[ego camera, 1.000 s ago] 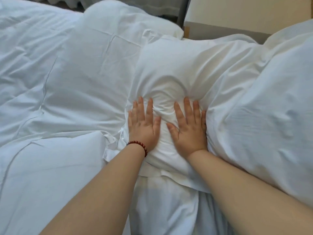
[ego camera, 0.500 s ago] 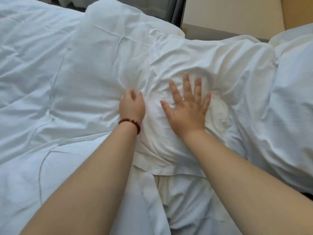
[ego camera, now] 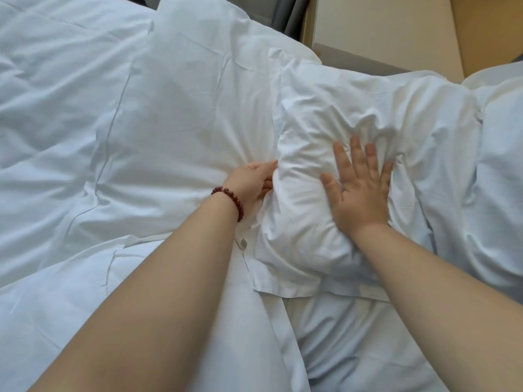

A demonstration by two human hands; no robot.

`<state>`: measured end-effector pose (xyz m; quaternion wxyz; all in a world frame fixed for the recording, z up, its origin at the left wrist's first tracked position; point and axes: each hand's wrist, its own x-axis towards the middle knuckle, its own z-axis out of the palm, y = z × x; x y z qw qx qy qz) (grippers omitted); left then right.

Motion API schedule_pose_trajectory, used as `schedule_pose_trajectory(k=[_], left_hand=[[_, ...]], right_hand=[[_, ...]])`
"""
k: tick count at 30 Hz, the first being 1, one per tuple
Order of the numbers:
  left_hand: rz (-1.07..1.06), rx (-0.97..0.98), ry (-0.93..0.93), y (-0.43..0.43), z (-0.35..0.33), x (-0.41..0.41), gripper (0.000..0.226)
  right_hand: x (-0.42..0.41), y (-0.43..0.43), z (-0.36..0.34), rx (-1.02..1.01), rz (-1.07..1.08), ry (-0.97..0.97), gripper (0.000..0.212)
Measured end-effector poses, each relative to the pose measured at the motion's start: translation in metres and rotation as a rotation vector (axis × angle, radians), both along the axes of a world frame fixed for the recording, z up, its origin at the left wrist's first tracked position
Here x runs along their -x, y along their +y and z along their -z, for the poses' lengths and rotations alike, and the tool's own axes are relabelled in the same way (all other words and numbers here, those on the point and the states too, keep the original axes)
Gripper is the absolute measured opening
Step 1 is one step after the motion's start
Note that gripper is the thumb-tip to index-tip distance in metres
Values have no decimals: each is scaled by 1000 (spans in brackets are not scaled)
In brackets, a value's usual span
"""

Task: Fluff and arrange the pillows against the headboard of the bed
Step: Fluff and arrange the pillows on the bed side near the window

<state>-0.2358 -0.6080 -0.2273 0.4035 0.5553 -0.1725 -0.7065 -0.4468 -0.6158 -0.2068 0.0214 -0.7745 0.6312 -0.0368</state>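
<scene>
White cotton pillow [ego camera: 300, 205] lies crumpled near the top of the bed [ego camera: 353, 340], left hand [ego camera: 252, 182] gripping its side edge, right hand [ego camera: 359, 190] pressing flat with fingers spread; this looks like mid-fluffing, and next it needs even plumping, then propping upright.

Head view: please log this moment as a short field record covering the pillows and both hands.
middle pillow: white, creased, dented under the palm
left hand: grips the middle pillow's left edge
right hand: flat, fingers spread, presses on the middle pillow
left pillow: white, lies beside the middle pillow, smoother
bracelet: red beads, on the left wrist
</scene>
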Motion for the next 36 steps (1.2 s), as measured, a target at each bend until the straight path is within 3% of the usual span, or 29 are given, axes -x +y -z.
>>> schedule_pose_trajectory(k=[5,8,12,20,23,29,33,36], left_hand=[[-76,48,53,3,16,6,11],[-114,73,184,6,18,0,23],[-66,118,281,8,23,-7,22],[14,142,230,0,39,-2,25],[-55,164,226,-3,44,3,5],[-268,163,216,-2,48,-3,2],[-403,176,65,0,52,4,5],[-318,180,20,2,50,2,22]], right_hand=[[-26,11,-11,58,77,10,71],[-59,21,-10,87,-27,-1,71],[-57,16,9,73,-55,135,65],[-35,16,23,146,-75,26,55],[-32,16,25,175,-87,-18,56],[-35,18,27,213,-93,-59,54],[-36,20,28,241,-89,-64,52],[-39,20,30,242,-83,-60,51]])
